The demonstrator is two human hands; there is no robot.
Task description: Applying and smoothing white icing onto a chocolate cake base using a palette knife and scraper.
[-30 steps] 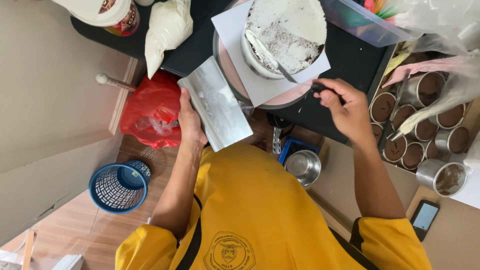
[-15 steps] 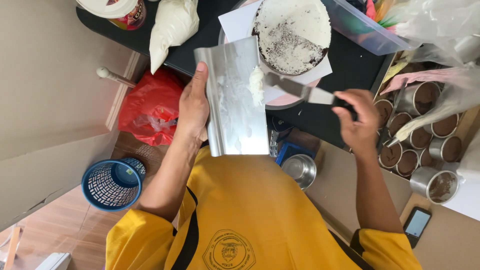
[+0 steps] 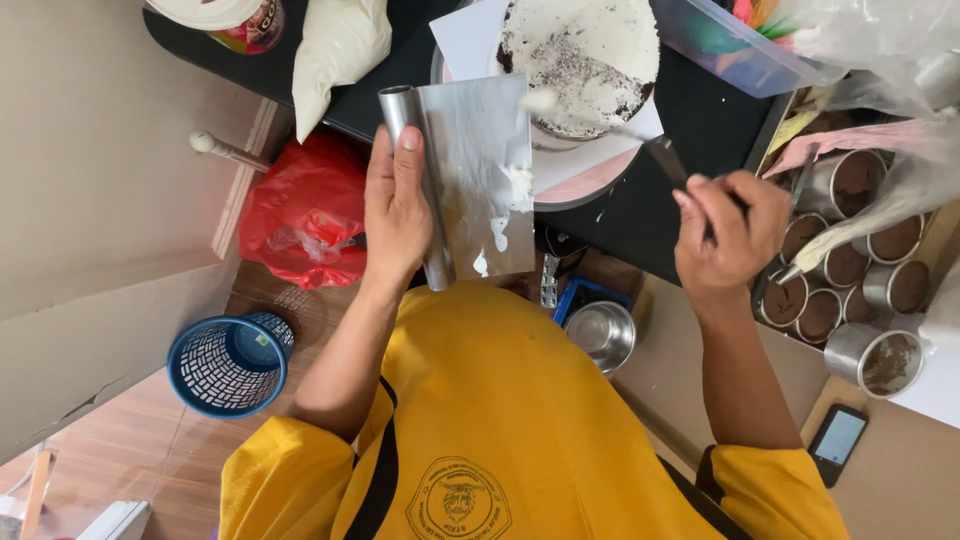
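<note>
While my left hand [image 3: 395, 215] grips the metal scraper [image 3: 470, 180] and my right hand [image 3: 730, 235] clasps the palette knife [image 3: 640, 140], the cake [image 3: 580, 60] beyond them shows bare dark patches; I judge the frosting half done.

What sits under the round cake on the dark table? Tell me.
Under the cake lies white paper on a round stand; the stand's middle is covered.
</note>
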